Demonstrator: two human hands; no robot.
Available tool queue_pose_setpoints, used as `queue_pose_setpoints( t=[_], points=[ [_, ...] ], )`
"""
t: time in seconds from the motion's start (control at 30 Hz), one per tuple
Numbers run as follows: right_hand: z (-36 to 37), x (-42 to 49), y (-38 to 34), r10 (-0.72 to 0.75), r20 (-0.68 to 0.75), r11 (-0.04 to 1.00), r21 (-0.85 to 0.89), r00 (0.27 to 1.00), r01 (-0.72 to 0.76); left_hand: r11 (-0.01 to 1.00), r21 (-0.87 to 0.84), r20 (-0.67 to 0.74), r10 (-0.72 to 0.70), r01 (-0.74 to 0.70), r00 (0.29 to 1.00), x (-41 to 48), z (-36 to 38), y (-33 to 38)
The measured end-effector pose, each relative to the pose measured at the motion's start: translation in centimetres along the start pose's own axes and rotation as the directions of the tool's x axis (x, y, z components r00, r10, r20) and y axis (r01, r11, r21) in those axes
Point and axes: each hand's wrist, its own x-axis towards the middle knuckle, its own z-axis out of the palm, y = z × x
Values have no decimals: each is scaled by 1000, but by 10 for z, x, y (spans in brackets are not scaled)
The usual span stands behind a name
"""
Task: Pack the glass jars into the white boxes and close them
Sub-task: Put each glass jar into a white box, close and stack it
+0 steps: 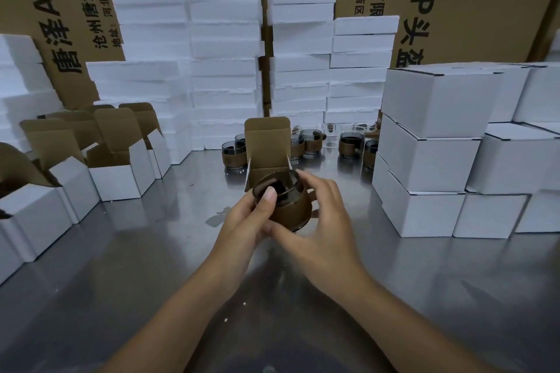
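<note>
A smoky glass jar with a brown sleeve (288,204) is tilted toward me above the steel table. My left hand (250,221) grips it from the left, thumb on the rim. My right hand (318,215) curls round its right side and base. Just behind the jar stands an open white box (266,148) with its brown lid flap raised. Several more jars (350,145) stand in a row at the back of the table.
Open empty white boxes (118,172) line the left side. Closed white boxes (436,142) are stacked on the right. White foam slabs (224,70) and brown cartons (472,3) fill the back. The steel table (151,266) lies bare in front.
</note>
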Motion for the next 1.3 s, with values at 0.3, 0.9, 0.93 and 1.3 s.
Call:
queue_pose_setpoints(
  t=[0.3, 0.9, 0.93, 1.3],
  points=[
    [-2, 0, -1, -77, -20, 996, -37, 997, 76, 999, 0, 102, 32, -32, 994, 0, 0, 1],
    [-5, 1, 11, -69, 54, 990, -116, 996, 75, 933, 271, 98, 216, -235, 971, -2, 0, -3],
    [-5, 1, 12, -63, 57, 991, -115, 996, 69, 931, 279, 98, 215, -234, 972, -2, 0, -3],
    [-7, 6, 6, 188, 52, 961, 194, 981, -195, 992, 114, 76, 53, -62, 996, 0, -1, 0]
  ],
)
